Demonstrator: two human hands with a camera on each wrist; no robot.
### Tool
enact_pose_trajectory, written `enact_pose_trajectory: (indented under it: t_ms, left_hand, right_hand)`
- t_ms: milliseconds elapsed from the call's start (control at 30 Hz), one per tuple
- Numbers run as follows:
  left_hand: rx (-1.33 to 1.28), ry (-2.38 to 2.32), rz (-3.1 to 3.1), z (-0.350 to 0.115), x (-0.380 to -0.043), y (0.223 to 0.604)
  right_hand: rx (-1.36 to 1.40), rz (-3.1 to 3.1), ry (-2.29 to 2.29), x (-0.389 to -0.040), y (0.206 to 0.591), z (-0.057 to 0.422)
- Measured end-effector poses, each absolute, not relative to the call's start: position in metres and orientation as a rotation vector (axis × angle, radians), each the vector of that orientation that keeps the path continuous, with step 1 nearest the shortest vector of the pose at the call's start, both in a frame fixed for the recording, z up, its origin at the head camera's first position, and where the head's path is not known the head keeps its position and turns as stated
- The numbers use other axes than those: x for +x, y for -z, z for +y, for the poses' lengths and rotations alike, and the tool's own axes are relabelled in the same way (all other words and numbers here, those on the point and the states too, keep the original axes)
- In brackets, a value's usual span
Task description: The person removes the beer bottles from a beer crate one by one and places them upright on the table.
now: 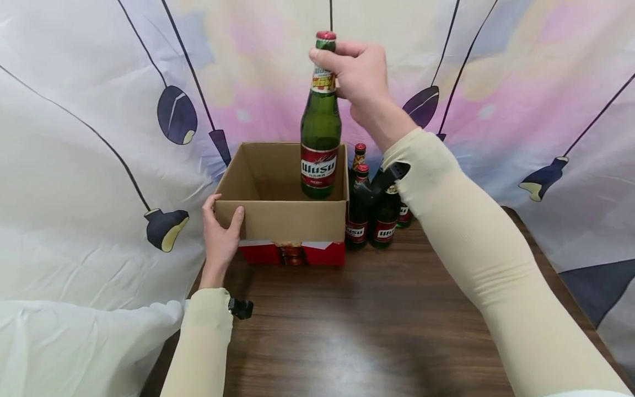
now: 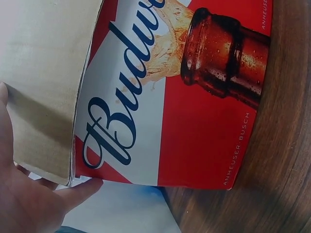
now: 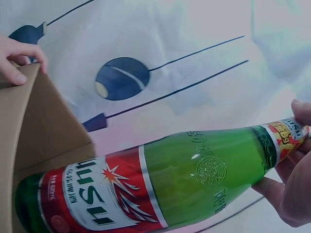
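My right hand grips a green beer bottle by its neck, thumb and fingers around the upper label. The bottle hangs upright with its red cap on, its base just inside the opening of a cardboard box. In the right wrist view the bottle's red and white label faces the camera. At the box's front left corner my left hand holds the wall, thumb on the front and fingers around the side. The left wrist view shows the box's printed red and white front. Part of the box's inside is hidden.
Several capped green bottles stand close against the box's right side, partly behind my right wrist. Box and bottles are on a dark wooden table. A patterned cloth hangs behind and at both sides.
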State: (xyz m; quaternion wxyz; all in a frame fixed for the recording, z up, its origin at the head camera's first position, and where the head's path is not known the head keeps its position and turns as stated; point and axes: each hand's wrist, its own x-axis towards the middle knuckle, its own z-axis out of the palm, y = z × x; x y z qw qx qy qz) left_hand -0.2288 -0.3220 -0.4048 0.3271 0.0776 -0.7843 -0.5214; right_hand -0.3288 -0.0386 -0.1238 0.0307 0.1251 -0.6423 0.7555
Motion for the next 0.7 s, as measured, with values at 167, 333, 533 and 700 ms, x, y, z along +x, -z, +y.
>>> enact_pose_trajectory:
  t_ms: [167,333,533,700]
  left_hand:
    - [0.189,1.378,-2.056,-0.323,-0.230,0.407]
    - [0.154,1.362,-2.031,-0.327,-0.231,0.407]
    - [0.150,1.368,-2.026,-0.329,-0.231,0.406]
    - [0.156,1.363,-2.030,-0.328,-0.231,0.403]
  right_hand:
    - [0.463,-1.950,-2.287,-0.322,0.112,-0.017]
    - [0.483,-1.984,-2.248,-0.316,0.113,0.006]
    - [0.379,-1.761,-2.438,-0.312,0.124,0.041]
    - [0.351,-1.679,-2.461,-0.309,0.132,0.068]
